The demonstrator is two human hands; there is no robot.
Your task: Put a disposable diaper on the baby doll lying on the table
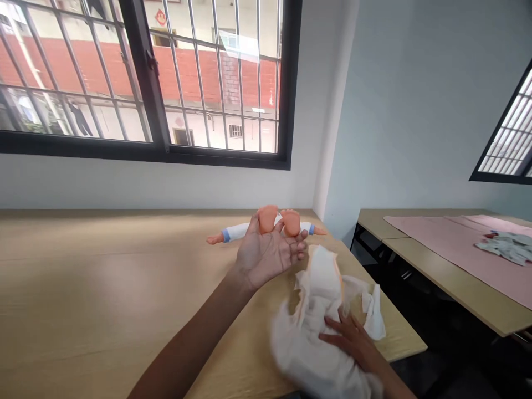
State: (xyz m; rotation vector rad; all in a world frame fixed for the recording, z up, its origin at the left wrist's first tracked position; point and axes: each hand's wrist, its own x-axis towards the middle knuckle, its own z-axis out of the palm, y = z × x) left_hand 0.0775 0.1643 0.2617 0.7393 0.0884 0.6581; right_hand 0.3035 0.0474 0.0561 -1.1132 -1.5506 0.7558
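Observation:
A baby doll lies on its back on the table with its bare soles toward me and its sleeved arms stretched to both sides. My left hand is closed around the doll's lower legs, palm up, one finger between the two feet. Nearer to me lies an unfolded white diaper with orange edging, its lower part bunched and blurred. On it rests my right hand, fingers stretched and apart, touching the white material. The doll's trunk and head are hidden behind its feet and my left hand.
The wooden table has its right edge close to the diaper. Beyond a gap stands another table with a pink mat and a crumpled light garment. A barred window is in the wall ahead.

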